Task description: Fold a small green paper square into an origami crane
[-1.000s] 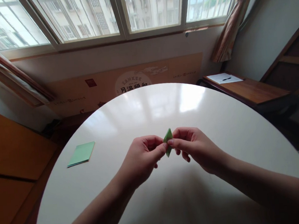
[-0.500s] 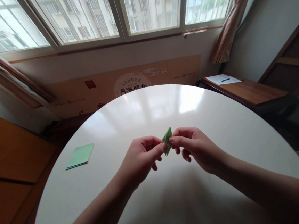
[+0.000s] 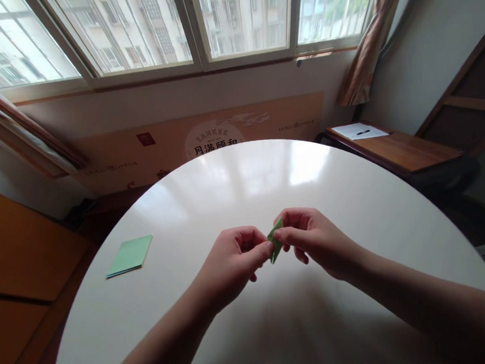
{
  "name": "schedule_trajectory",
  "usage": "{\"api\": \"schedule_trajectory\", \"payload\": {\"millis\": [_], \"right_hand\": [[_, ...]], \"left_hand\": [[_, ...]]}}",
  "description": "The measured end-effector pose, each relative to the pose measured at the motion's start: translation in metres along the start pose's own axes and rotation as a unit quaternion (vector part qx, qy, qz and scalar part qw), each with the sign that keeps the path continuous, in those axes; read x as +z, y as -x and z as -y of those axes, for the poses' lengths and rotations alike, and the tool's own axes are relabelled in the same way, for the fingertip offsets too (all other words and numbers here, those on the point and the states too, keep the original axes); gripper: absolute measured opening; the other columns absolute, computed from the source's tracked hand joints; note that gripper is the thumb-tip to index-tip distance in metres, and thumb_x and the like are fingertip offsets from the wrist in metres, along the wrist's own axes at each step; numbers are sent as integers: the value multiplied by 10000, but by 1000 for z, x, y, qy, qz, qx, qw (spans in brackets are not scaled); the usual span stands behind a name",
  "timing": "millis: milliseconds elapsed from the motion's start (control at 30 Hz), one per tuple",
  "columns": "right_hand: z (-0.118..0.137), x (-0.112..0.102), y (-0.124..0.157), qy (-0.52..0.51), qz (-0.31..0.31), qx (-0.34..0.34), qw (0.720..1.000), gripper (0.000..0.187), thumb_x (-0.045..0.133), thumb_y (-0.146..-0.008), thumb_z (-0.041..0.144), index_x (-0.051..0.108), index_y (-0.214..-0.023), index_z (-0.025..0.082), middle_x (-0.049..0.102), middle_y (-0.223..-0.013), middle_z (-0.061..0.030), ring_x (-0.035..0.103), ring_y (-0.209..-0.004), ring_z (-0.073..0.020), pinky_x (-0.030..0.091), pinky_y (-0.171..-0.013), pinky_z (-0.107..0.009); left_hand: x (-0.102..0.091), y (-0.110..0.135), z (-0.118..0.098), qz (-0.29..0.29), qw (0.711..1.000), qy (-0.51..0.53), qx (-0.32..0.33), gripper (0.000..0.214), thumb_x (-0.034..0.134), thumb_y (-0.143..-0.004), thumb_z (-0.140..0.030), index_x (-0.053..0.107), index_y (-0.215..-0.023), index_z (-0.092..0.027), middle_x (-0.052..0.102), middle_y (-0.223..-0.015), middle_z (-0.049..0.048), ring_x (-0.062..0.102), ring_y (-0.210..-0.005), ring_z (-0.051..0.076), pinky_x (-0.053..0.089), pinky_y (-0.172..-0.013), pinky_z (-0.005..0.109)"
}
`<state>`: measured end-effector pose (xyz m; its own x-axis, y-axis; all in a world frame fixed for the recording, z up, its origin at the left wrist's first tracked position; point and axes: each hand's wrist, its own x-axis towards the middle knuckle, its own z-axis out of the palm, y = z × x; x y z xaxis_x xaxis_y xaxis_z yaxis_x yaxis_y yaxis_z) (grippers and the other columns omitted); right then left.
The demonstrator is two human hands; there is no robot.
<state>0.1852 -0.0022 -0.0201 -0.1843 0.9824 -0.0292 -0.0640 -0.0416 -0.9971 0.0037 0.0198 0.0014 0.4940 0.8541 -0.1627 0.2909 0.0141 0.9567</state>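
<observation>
Head view, looking down over a round white counter (image 3: pixel 267 174) below a wide window (image 3: pixel 194 22).

Two bare forearms reach in from the bottom edge and meet above the middle of the counter. Between them is a small folded green paper (image 3: pixel 276 246). It is already creased down to a narrow, pointed shape, held on edge and tilted, with one tip up and one tip down. It is lifted off the surface, not resting on it. Judging by how compact it is, several folds look done. Its final form cannot be made out, and how many folds remain cannot be told.

The left hand (image 3: pixel 232 262) is curled closed, thumb and forefinger pinching the paper's left side, the other fingers tucked under. The right hand (image 3: pixel 311 241) is also closed in a pinch, with its fingertips (image 3: pixel 283 236) on the paper's right side just beside the left thumb. The two hands nearly touch.

Well apart to the left, a flat stack of green sheets (image 3: pixel 130 255) lies near the counter's edge, untouched. Behind the counter a printed cardboard panel (image 3: pixel 205 140) leans against the wall. To the far right is a wooden side table (image 3: pixel 410 153) with a white sheet and a pen (image 3: pixel 363 132) on it.
</observation>
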Motion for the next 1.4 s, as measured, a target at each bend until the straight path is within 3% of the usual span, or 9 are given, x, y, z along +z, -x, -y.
{"api": "schedule_trajectory", "payload": {"millis": [133, 533, 800, 967, 1400], "right_hand": [[0, 2, 0, -20, -7, 13, 1000, 84, 616, -763, 205, 608, -686, 172, 570, -610, 8, 466, -513, -101, 309, -415, -201], [-4, 4, 1, -18, -1, 5, 1000, 153, 658, -821, 316, 611, -766, 182, 597, -680, -16, 531, -608, -141, 326, -392, -188], [-3, 3, -1, -33, -33, 2, 999, 84, 608, -790, 231, 593, -722, 183, 584, -617, 17, 434, -478, -90, 284, -394, -197], [-2, 3, 0, -33, -30, -18, 999, 80, 622, -781, 219, 605, -718, 173, 599, -619, 10, 472, -512, -96, 303, -420, -201], [-4, 4, -1, -3, -31, -50, 998, 97, 631, -816, 232, 624, -742, 168, 611, -649, 9, 465, -509, -88, 323, -442, -213]], "left_hand": [[1, 1, 0, -1, 999, -38, 24, 225, 643, -842, -358, 695, -777, -148, 630, -695, 16, 544, -596, 130, 456, -474, 216], [-1, -1, 1, -16, 997, -64, 46, 225, 620, -858, -332, 682, -735, -154, 596, -644, -1, 503, -575, 117, 422, -492, 215], [4, 1, 1, 5, 997, -73, 15, 183, 620, -835, -302, 680, -750, -152, 604, -661, 6, 525, -589, 130, 427, -489, 221], [4, 0, 0, 2, 996, -84, 17, 172, 602, -823, -284, 667, -725, -157, 587, -650, -2, 519, -588, 127, 426, -500, 224], [8, 1, 6, -47, 992, -103, 57, 157, 596, -807, -235, 643, -677, -161, 524, -598, -26, 457, -565, 111, 362, -502, 220]]}}
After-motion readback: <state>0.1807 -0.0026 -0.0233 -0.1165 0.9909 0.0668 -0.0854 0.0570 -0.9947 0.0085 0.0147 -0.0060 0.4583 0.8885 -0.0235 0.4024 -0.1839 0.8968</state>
